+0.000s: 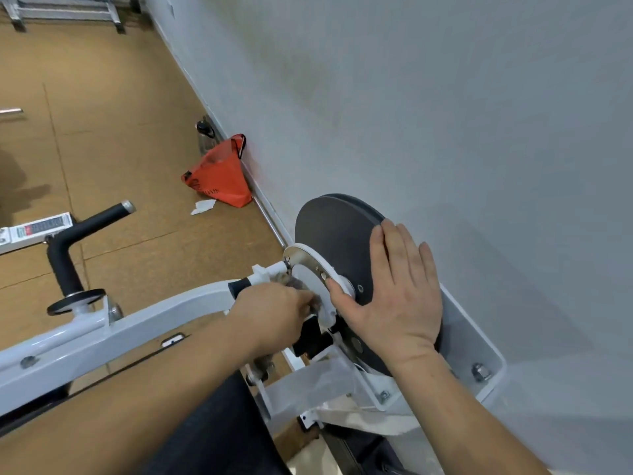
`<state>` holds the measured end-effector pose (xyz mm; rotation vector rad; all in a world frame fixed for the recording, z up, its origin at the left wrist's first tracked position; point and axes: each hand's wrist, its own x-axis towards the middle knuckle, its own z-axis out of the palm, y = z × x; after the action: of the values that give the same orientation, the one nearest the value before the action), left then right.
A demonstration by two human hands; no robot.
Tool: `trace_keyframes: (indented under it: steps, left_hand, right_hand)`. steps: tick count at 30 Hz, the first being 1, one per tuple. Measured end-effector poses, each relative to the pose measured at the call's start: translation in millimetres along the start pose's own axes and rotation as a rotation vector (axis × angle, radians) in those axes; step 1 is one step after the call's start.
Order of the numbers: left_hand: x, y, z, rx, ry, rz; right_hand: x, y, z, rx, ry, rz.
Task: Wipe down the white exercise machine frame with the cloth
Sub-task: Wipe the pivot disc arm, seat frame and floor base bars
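Observation:
The white exercise machine frame (102, 334) runs as a curved arm from lower left to a pivot near the wall. A dark grey round disc (335, 234) sits on that pivot, with a white plate (308, 274) in front of it. My right hand (394, 296) lies flat with straight fingers on the disc. My left hand (274, 313) grips a grey-brown cloth (291, 282) and presses it against the white plate beside the pivot. Most of the cloth is hidden in my fingers.
A grey wall (445, 114) stands right behind the disc. A black padded handle (82, 231) rises from the frame at left. On the brown floor lie an orange bag (222, 173), a dark bottle (205, 132) and a white scrap (203, 206).

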<state>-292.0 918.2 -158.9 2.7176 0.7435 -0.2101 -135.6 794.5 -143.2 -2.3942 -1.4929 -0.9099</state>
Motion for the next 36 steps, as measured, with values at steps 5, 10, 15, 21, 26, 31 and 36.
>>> trace_keyframes:
  steps: [5,10,15,21,26,31,36]
  left_hand:
    - [-20,-16,10,-0.200,0.103,0.105]
    - [-9,-2,22,-0.112,0.148,-0.029]
    - [-7,-14,14,-0.221,0.133,0.038]
    - [-13,15,21,-0.136,0.194,-0.080]
    - [-1,-9,19,-0.278,0.124,-0.060]
    - [8,14,22,-0.556,0.284,-0.387]
    - [18,16,12,-1.191,0.641,-0.638]
  right_hand:
    - [1,-1,1,-0.009,0.034,-0.003]
    - [-2,-1,1,0.011,0.029,0.008]
    - [0,-2,-1,0.012,0.019,0.005]
    - [-1,-1,-2,0.004,0.001,0.006]
    - [0,-1,-2,-0.006,0.002,0.003]
    - [0,0,-1,-0.005,0.012,-0.007]
    - [-1,0,-1,0.004,0.001,0.004]
